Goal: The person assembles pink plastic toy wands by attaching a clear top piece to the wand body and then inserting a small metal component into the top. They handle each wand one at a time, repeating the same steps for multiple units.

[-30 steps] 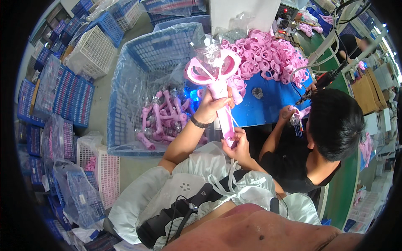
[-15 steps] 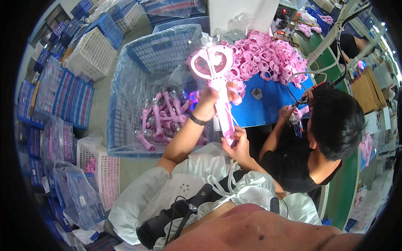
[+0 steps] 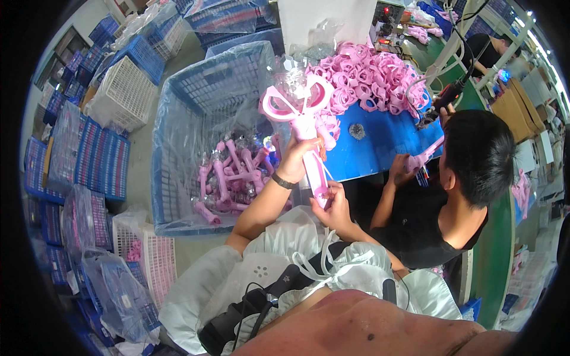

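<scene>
A pink toy wand [image 3: 310, 168] with a two-ringed head and a clear faceted top stands upright in front of me. Wrapped round its upper handle is my left hand [image 3: 293, 161], a dark band at the wrist. The fingers of my right hand [image 3: 334, 212] pinch the handle's lower end. Along the handle a hollow channel faces me, and a thin pale strip or wire runs beside it. Behind the wand, a plastic-lined blue crate [image 3: 172, 113] holds several similar pink wands [image 3: 225, 184], one glowing bluish.
A heap of pink ring-shaped parts [image 3: 374, 77] lies on the blue worktop [image 3: 380, 145]. To my right sits a co-worker [image 3: 415, 219] holding another pink wand [image 3: 424, 155] and a dark power screwdriver [image 3: 446, 95]. Stacked crates [image 3: 101, 154] line the left side.
The wand's head has tipped away, so its clear top shows more. My hands keep their hold. The co-worker's screwdriver has lifted off the other wand. The whole view has shifted slightly.
</scene>
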`<move>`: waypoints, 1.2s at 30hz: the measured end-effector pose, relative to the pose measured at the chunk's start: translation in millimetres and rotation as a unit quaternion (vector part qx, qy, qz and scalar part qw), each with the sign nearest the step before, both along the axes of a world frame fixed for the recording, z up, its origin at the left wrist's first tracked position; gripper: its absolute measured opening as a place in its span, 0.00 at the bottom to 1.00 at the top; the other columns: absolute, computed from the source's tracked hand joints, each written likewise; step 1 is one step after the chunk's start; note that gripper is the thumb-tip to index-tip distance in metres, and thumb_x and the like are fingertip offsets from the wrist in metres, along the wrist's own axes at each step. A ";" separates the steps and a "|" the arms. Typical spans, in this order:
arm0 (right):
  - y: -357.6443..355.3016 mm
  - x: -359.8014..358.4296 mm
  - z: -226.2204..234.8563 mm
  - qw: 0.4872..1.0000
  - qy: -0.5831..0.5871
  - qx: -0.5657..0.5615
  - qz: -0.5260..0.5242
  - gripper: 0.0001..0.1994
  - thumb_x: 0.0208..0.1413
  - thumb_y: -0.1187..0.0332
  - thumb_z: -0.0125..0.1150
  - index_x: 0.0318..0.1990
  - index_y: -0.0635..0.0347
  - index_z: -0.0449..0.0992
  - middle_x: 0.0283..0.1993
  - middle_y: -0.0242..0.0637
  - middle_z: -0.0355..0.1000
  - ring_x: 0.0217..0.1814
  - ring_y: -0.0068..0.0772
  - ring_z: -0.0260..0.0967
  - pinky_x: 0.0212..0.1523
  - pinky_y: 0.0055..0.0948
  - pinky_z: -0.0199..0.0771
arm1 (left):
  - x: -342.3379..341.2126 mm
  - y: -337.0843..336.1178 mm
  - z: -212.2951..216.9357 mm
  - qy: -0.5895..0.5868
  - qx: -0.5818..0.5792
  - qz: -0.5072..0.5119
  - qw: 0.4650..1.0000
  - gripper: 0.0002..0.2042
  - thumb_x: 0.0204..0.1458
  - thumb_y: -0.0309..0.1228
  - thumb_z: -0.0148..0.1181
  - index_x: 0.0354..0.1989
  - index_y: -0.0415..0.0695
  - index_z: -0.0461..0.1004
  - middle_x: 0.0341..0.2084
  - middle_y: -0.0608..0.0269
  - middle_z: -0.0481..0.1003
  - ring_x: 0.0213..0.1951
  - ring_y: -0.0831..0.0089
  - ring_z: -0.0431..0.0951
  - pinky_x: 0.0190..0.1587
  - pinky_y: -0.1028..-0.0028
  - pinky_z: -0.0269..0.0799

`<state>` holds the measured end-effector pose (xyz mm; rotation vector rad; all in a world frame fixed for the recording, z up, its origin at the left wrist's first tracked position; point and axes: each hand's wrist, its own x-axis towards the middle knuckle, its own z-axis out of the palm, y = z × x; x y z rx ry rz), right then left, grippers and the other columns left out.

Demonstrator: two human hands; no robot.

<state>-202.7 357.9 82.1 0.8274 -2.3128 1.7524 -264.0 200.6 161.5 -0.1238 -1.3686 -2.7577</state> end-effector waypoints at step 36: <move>-0.5 -0.2 -7.9 0.999 -0.007 -0.011 -0.036 0.22 0.44 0.66 0.68 0.39 0.63 0.59 0.45 0.51 0.64 0.31 0.39 0.72 0.29 0.32 0.72 | -27.4 3.2 -15.4 0.041 0.046 -0.133 0.989 0.22 0.52 0.47 0.53 0.40 0.37 0.67 0.30 0.57 0.71 0.30 0.68 0.74 0.33 0.71 0.71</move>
